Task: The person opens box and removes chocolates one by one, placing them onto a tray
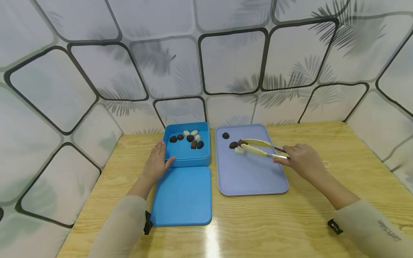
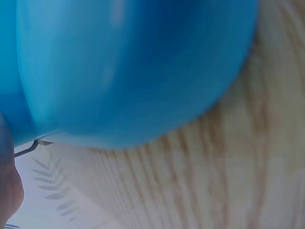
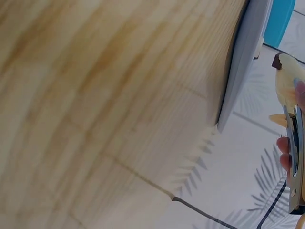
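Note:
My right hand [image 1: 304,161] grips a pair of tongs [image 1: 258,147] with cream tips and metal arms. At the tips, over the lavender tray [image 1: 251,179], is a reddish-brown chocolate [image 1: 242,142]; the right wrist view shows this brown piece [image 3: 276,61] at the tong end. Beside it on the tray lie dark chocolates [image 1: 233,145] and a white square piece [image 1: 239,151]. My left hand [image 1: 156,163], fingers extended, rests against the left side of the blue box [image 1: 187,155]. Several dark, brown and white chocolates [image 1: 190,138] lie inside that box.
A flat blue lid [image 1: 182,197] lies in front of the box, on the wooden table [image 1: 245,222]. The tray stands just right of the box. Behind the table hangs a patterned backdrop [image 1: 232,64], close to the far edges of box and tray.

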{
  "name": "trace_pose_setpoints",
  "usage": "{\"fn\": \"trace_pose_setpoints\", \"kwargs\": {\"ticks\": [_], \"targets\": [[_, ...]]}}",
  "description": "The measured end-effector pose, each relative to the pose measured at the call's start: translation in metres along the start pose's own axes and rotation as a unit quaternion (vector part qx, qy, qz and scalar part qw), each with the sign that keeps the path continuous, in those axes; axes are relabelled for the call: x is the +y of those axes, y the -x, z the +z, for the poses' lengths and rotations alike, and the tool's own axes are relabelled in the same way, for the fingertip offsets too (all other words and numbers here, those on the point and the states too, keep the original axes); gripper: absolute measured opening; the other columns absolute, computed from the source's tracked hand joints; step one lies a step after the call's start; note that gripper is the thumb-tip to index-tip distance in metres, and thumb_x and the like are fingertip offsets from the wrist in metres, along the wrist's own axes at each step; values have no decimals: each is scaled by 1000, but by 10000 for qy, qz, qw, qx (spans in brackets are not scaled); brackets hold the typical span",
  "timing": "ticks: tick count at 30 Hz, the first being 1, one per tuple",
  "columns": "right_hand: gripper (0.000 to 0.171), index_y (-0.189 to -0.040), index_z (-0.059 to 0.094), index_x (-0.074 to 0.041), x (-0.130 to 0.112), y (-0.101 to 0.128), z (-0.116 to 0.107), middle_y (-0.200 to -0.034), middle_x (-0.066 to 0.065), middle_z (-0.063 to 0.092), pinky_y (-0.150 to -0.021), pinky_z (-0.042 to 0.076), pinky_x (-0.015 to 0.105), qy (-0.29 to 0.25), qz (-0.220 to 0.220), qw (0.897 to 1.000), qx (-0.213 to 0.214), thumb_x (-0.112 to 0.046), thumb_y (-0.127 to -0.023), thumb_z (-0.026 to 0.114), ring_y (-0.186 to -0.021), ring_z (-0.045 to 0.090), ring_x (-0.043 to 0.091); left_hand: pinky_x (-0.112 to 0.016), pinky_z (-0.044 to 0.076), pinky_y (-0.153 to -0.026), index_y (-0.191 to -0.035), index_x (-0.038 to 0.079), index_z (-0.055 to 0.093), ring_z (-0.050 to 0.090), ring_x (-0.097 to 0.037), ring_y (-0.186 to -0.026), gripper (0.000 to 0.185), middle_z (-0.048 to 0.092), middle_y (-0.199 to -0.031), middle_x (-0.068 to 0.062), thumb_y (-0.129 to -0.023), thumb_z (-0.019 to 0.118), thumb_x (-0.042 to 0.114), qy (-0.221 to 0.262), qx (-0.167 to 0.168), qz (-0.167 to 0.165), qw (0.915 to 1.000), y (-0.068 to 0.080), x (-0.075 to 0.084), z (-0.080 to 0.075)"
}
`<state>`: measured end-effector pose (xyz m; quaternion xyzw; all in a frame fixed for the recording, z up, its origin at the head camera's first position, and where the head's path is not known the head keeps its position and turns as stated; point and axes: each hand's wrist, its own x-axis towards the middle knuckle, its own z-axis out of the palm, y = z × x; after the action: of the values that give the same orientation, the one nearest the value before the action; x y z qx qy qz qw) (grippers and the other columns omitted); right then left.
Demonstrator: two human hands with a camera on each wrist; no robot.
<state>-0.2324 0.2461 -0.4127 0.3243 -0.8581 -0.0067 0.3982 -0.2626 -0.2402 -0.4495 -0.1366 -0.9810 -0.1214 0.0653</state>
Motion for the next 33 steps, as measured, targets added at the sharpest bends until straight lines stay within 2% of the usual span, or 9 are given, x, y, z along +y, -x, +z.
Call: {"fn": "trace_pose_setpoints", "kwargs": {"ticks": [6,12,19,23,26,33], "targets": [[78,-63,51,-2,9,3,-3,-45,6,50,-35,31,30,75,-15,9998,-174,-68,-91,20,-38,36,17,-49,12,-116,-144,-16,12,12,-42,-142,79,10,-153,-31,-99,44,41,-14,-6,-24,10000,0,2,0],[83,-61,53,-1,17,1,-4,-44,6,50,-35,32,31,211,-79,9992,-335,-70,-89,16,-37,35,18,-49,11,-117,-144,-15,11,11,-42,-143,79,10,-153,-30,-99,46,39,49,-20,-27,10000,-1,2,0],[88,-60,54,-3,21,-5,-2,-42,2,42,-35,33,31,307,133,9948,-967,-73,-85,6,-38,36,17,-49,11,-116,-144,-16,11,12,-42,-142,81,11,-153,-31,-99,41,45,7,11,4,10000,0,0,1],[88,-60,53,-3,20,-4,1,-44,2,42,-37,35,33,252,229,9918,-1228,-73,-83,4,-39,38,18,-49,12,-116,-144,-15,12,13,-42,-142,80,12,-153,-30,-99,42,44,-7,27,5,10000,1,1,1],[92,-64,56,0,19,-3,3,-46,6,49,-38,39,35,226,228,9915,-1261,-75,-81,5,-40,43,21,-49,13,-116,-144,-16,12,13,-42,-142,80,12,-153,-30,-99,43,43,-8,32,18,10000,2,1,1],[102,-72,60,7,18,-1,9,-55,14,60,-38,38,34,278,147,9954,-909,-80,-79,7,-41,43,22,-49,13,-116,-144,-15,12,13,-42,-142,79,11,-153,-30,-99,44,41,22,48,3,10000,0,1,1]]}}
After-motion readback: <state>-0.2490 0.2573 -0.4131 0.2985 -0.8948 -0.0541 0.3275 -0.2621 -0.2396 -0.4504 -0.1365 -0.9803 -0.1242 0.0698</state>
